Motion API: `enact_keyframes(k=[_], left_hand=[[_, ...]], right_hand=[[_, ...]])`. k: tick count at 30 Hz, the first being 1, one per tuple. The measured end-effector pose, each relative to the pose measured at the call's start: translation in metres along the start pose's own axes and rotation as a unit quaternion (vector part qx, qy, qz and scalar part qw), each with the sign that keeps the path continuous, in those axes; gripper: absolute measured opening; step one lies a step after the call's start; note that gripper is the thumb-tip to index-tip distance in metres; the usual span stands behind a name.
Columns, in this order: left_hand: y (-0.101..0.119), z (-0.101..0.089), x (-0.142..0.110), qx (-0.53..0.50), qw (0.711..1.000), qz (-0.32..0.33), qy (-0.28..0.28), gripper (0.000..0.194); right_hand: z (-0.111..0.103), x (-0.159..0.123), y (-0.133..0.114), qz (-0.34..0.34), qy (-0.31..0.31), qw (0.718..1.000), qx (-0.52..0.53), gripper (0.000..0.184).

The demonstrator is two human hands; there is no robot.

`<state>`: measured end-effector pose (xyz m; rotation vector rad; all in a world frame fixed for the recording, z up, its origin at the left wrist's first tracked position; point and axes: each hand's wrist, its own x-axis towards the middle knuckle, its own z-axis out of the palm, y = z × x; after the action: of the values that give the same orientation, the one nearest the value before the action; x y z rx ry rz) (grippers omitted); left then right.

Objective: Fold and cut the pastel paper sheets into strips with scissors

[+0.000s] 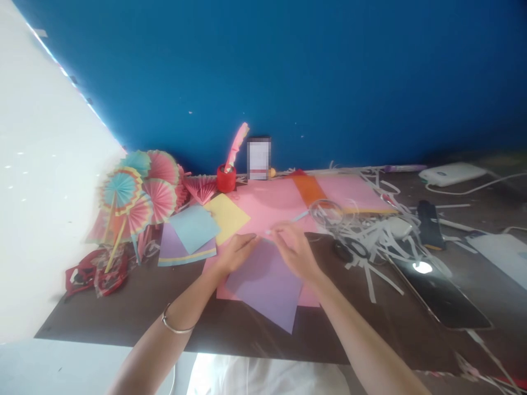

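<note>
A purple paper square (269, 285) lies turned at an angle over a larger pink sheet (310, 299) in front of me. Bent over its upper left edge, my left hand (239, 251) has its fingers pressed together on the paper. My right hand (293, 249) is at the upper right edge, thumb and forefinger pinched round a small white strip (268, 232), which is blurred. The fingertips of both hands are close together but apart. Left of my left hand lie a light blue square (195, 227), a yellow square (228, 216) and another purple sheet (168, 247).
Several folded paper fans (119, 189) stand at the left beside a red pot (226, 179). Tangled white strips (370, 241), a tape roll (327, 212) and a phone (444, 296) lie on the right. Behind the table (164, 318) rises a blue wall (288, 71).
</note>
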<state>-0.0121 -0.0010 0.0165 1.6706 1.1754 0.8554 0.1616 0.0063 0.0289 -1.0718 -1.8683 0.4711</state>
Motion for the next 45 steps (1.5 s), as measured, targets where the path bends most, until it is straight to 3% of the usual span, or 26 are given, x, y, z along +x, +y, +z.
enact_keyframes(k=[4,8,15,19,21,23,26,30,35,38,41,45], left_hand=[[-0.001,-0.004,0.002,-0.013,0.997,-0.008,0.081,0.044],[-0.002,-0.007,0.003,-0.041,0.992,-0.001,0.116,0.046],[-0.003,-0.009,0.003,-0.057,0.991,0.008,0.119,0.047],[-0.002,-0.008,0.003,-0.047,0.992,0.000,0.118,0.047],[-0.001,-0.008,0.003,-0.041,0.992,-0.002,0.117,0.046],[-0.001,-0.008,0.003,-0.049,0.992,-0.002,0.117,0.046],[-0.002,-0.008,0.003,-0.077,0.990,-0.005,0.121,0.047],[-0.004,-0.009,0.005,-0.097,0.985,-0.015,0.143,0.049],[-0.004,-0.009,0.004,-0.075,0.988,-0.017,0.134,0.049],[-0.004,-0.008,0.004,-0.069,0.989,-0.020,0.130,0.049],[-0.006,-0.008,0.005,-0.078,0.987,-0.021,0.136,0.049],[-0.007,-0.011,0.006,-0.091,0.984,-0.020,0.154,0.048]], right_hand=[[-0.011,0.003,0.006,-0.011,0.092,0.995,-0.036,0.011],[-0.012,0.003,0.012,-0.056,0.066,0.993,-0.082,0.004],[-0.008,0.003,0.013,-0.033,-0.003,0.998,-0.051,0.009],[-0.007,0.004,0.011,0.018,-0.051,0.999,-0.004,0.017],[-0.008,0.005,0.011,0.051,-0.042,0.998,0.017,0.020],[-0.009,0.005,0.012,0.068,0.006,0.997,0.023,0.017],[-0.011,0.005,0.012,0.044,0.066,0.997,-0.005,0.024],[-0.011,0.004,0.012,-0.006,0.035,0.999,-0.017,0.007],[-0.008,0.004,0.018,0.070,-0.013,0.997,0.013,0.022],[-0.010,0.006,0.022,0.122,0.050,0.990,0.054,0.035],[-0.013,0.007,0.021,0.135,0.107,0.982,0.073,0.032],[-0.015,0.007,0.014,0.116,0.034,0.991,0.053,0.022]])
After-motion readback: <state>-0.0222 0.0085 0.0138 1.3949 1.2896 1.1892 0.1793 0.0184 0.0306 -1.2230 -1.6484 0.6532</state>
